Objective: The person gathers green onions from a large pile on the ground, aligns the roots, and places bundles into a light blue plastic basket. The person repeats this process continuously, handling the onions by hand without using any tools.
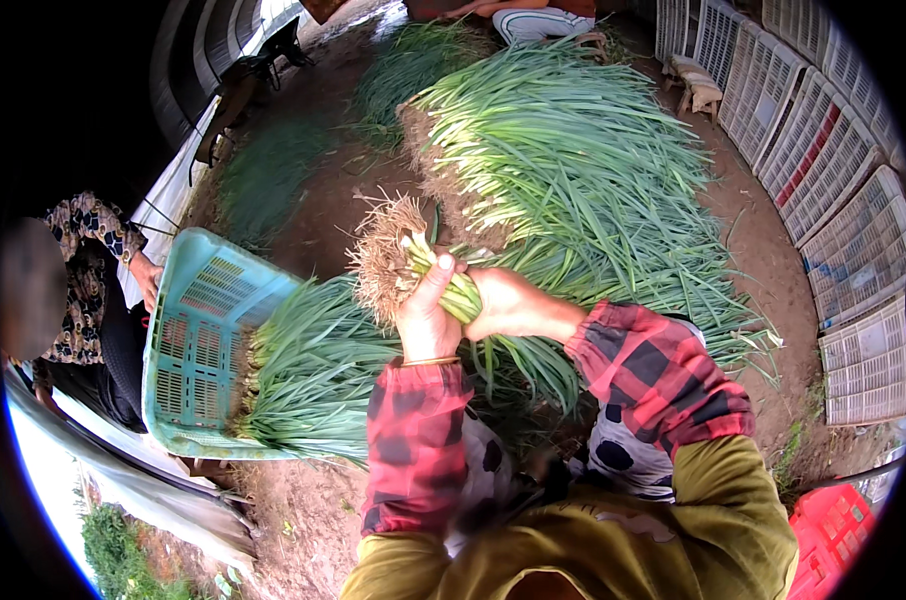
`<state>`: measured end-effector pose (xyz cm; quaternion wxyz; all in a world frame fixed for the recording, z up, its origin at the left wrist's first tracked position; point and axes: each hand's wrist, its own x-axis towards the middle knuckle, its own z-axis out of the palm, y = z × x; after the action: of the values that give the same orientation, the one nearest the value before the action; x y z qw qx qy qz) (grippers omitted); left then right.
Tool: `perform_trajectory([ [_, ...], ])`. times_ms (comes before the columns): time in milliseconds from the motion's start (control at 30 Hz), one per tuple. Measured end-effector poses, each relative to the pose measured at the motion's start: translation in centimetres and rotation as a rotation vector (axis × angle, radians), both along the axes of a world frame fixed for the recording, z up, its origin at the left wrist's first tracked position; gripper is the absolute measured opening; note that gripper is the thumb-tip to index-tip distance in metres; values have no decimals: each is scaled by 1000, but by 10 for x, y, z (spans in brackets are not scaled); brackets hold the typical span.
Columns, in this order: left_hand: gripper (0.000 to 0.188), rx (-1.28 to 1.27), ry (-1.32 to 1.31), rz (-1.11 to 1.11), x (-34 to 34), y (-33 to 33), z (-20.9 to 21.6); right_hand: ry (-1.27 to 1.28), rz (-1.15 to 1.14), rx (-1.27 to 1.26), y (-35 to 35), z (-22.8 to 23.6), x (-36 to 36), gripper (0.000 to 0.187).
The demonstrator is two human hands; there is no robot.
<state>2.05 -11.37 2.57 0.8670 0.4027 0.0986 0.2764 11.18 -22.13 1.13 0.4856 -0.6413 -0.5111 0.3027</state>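
Both my hands are closed round one bunch of green garlic [460,296]. Its tangled brown roots [381,255] point up and to the left, and its pale stems show between my hands. My left hand [426,322] grips the stems just below the roots, thumb laid along them. My right hand [513,302] wraps the bunch from the right, its fingers partly hidden. The leaves hang down under my wrists. Just beyond lies a large heap of green garlic [573,150], leaves to the right. More green garlic [323,360] fills the turquoise plastic crate [191,440] at the left.
A person in a patterned top [91,255] holds the crate's far left edge. Another person [543,22] sits beyond the heap. White plastic crates [823,150] line the right side, near a low stool [695,85]. A red crate [831,535] stands at the lower right.
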Motion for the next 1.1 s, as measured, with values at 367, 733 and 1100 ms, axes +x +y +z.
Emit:
perform_trajectory([
  [367, 34, 47, 8, -109, -21, 46, 9, 203, 471, -141, 47, -6, 14, 40],
  [733, 47, 314, 465, 275, -9, 90, -33, -901, -570, -223, 166, -162, 250, 24],
  [1100, 34, -41, 298, 218, 15, 115, -20, -325, -552, -15, 161, -137, 213, 15],
])
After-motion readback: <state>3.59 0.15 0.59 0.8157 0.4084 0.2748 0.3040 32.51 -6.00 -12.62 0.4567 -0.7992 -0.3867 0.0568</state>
